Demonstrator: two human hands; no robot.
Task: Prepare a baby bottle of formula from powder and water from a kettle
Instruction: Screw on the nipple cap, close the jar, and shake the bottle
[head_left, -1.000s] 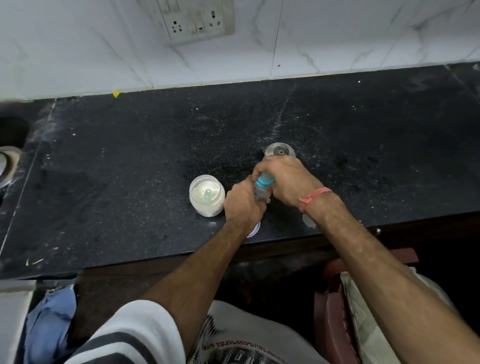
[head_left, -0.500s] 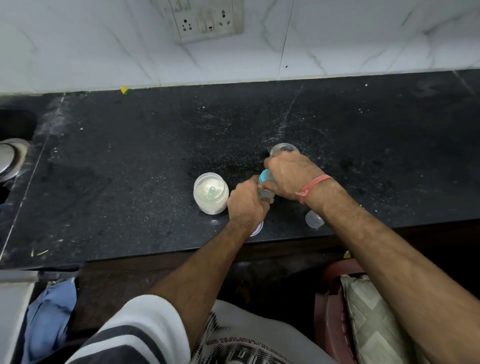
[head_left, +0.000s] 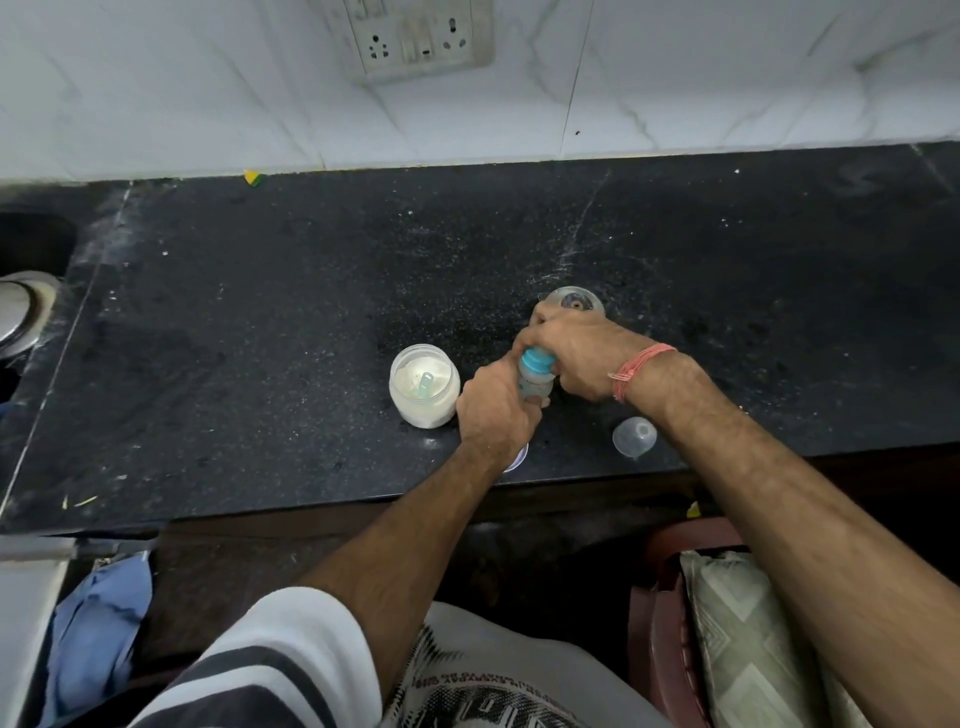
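1. Baby bottle stands on the black counter near the front edge, between both hands
2. Left hand grips the bottle's lower body, fingers curled round it
3. Right hand grips the blue collar at the bottle's top, fingers wrapped over it; red thread band on that wrist
4. Open powder jar just left of the left hand, white powder and a pale green scoop inside
5. Clear dome cap on the counter right of the bottle, under the right forearm
6. Clear round item behind the right hand, partly hidden, can't tell what it is
7. White disc peeks out under the left wrist
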